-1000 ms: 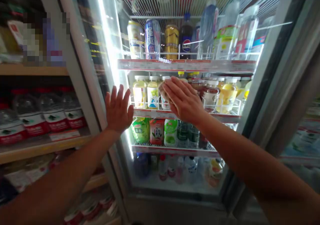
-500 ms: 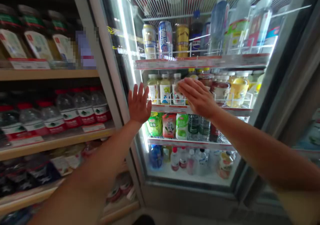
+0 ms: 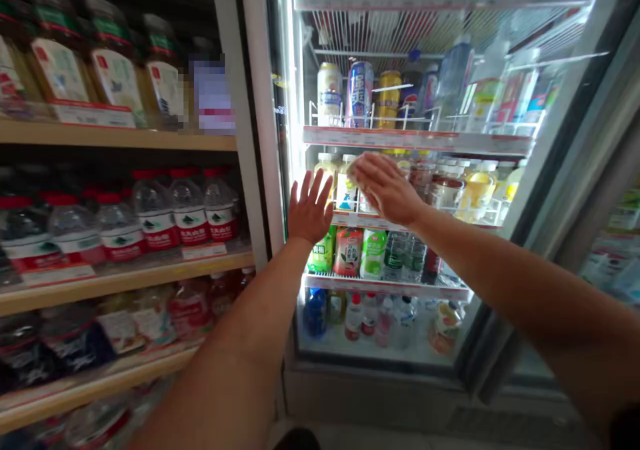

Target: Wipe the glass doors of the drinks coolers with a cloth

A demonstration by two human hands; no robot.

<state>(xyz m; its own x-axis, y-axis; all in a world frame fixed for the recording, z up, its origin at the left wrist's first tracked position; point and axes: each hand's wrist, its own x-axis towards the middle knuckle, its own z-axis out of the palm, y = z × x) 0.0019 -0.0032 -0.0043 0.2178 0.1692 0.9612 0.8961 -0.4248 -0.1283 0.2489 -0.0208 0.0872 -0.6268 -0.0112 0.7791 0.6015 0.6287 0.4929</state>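
My left hand (image 3: 310,209) is spread flat against the glass door (image 3: 390,333) of a lit drinks fridge, near its left side, with nothing in it. To its right, my right hand (image 3: 387,187) lies against the same glass, fingers together and slanting up to the left. A pale cloth (image 3: 353,169) shows at its fingertips, mostly hidden beneath the hand. Behind the glass, both hands cover part of a row of jars and bottles, among them a yellow jar (image 3: 477,187). Just below stand a red drink carton (image 3: 349,251) and a green-and-white bottle (image 3: 373,253).
Left of the fridge, wooden shelves (image 3: 125,280) carry red-capped water bottles (image 3: 159,210) and dark bottles with green neck labels (image 3: 117,70). Cans (image 3: 359,93) stand on an upper fridge shelf. A metal door frame (image 3: 555,203) runs up the right side.
The view has shifted, so shelves and fridge sit further right in the picture. My left hand stays spread on the glass. My right hand has moved slightly left across it, nearer the left hand.
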